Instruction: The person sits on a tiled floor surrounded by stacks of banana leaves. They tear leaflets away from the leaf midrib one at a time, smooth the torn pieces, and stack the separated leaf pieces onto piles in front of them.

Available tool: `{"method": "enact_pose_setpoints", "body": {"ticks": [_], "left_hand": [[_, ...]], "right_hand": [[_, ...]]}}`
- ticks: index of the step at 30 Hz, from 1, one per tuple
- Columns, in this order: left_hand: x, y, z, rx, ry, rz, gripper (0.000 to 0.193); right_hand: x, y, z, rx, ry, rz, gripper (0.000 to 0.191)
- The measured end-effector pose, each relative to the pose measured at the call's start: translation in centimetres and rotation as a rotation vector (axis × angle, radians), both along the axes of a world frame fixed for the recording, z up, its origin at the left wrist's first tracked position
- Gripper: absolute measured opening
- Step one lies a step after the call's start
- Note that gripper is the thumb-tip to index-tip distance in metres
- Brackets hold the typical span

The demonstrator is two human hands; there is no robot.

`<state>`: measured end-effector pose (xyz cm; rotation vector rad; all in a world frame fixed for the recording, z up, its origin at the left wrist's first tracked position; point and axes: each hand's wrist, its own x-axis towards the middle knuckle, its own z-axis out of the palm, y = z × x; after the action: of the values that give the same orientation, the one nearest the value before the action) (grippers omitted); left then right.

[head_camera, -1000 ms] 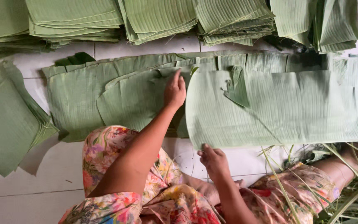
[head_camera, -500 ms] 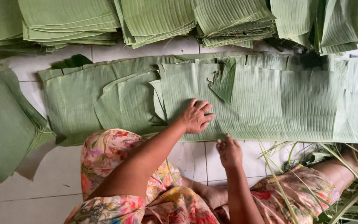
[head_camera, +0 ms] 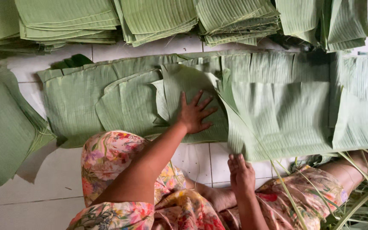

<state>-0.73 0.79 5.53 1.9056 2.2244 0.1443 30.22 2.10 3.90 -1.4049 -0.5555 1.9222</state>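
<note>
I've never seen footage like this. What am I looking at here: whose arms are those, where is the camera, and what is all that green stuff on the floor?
There is no machine here. The camera sits on a person's head and looks down, so the two bare arms are that person's own. They sit on a white tiled floor in flowered clothing. The green sheets are large ribbed leaves, probably banana leaf. The left hand lies flat, fingers spread, on a long leaf strip spread across the floor. The right hand pinches that strip's near edge. Along the top lie folded leaf stacks, with another leaf pile at the left. Thin green leaf ribs lie at lower right.
</note>
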Motion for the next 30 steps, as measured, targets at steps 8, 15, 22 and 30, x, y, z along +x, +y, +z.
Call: {"method": "enact_pose_setpoints", "body": {"ticks": [8,15,22,30], "left_hand": [[-0.1,0.0,1.3,-0.061,0.0,0.024,0.069],[-2.1,1.6,-4.5,0.264,-0.196,0.258,0.058],[-7.0,0.9,-2.6,0.687,-0.189,0.577,0.047],[-0.2,0.5,-2.2,0.328,-0.114,-0.207,0.039]], "right_hand": [[8.8,2.9,11.0,0.084,0.12,-0.142,0.017],[4.0,0.3,7.4,-0.077,-0.016,0.168,0.012],[-11.1,-3.2,-0.2,-0.127,-0.091,0.479,0.022],[-12.3,-3.0,-2.9,-0.26,0.021,0.606,0.023]]}}
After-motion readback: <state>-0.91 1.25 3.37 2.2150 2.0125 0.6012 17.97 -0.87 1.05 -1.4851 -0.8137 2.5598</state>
